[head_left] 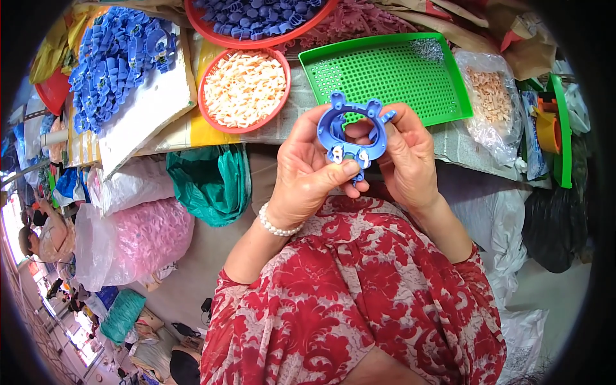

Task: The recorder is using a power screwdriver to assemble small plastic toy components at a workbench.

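Between my two hands is a blue ring-shaped plastic part with small knobs along its top and two white pieces set in its lower edge. My left hand grips its lower left, the thumb pressed near the white pieces. On the other side, my right hand pinches the ring's right edge between thumb and fingers. Some fingertips are hidden behind the ring. Just beyond it lies a green perforated tray with a little heap of small metal pieces in its far right corner.
A red bowl of cream-coloured pieces sits left of the tray, a larger red basin of blue parts behind it. Blue parts pile up on a white board. Bags, including a teal one, hang or stand below the table edge.
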Tool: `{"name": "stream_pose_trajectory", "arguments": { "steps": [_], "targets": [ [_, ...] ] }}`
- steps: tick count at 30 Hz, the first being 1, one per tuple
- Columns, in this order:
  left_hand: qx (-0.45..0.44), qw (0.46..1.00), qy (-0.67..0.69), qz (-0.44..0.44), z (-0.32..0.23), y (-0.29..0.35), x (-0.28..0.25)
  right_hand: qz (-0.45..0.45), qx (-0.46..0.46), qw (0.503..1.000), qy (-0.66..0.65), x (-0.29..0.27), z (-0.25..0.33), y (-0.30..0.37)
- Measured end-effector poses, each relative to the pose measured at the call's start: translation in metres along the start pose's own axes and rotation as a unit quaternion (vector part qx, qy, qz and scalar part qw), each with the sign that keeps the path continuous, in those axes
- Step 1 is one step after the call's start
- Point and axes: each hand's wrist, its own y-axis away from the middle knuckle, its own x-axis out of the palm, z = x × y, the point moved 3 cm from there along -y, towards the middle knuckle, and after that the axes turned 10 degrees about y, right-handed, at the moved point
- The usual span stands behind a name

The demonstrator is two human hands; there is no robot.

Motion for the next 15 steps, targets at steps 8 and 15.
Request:
{"name": "stream_pose_trajectory", "arguments": {
  "steps": [8,15],
  "targets": [
    [0.009,1.0,0.001,0.018,0.001,0.004,0.002,-0.021,-0.022,0.999,0.03,0.006,0.006,0.004],
    [-0.024,1.0,0.017,-0.005,0.002,0.003,0.006,-0.024,0.002,1.0,-0.015,0.002,0.001,-0.004]
  ]
}}
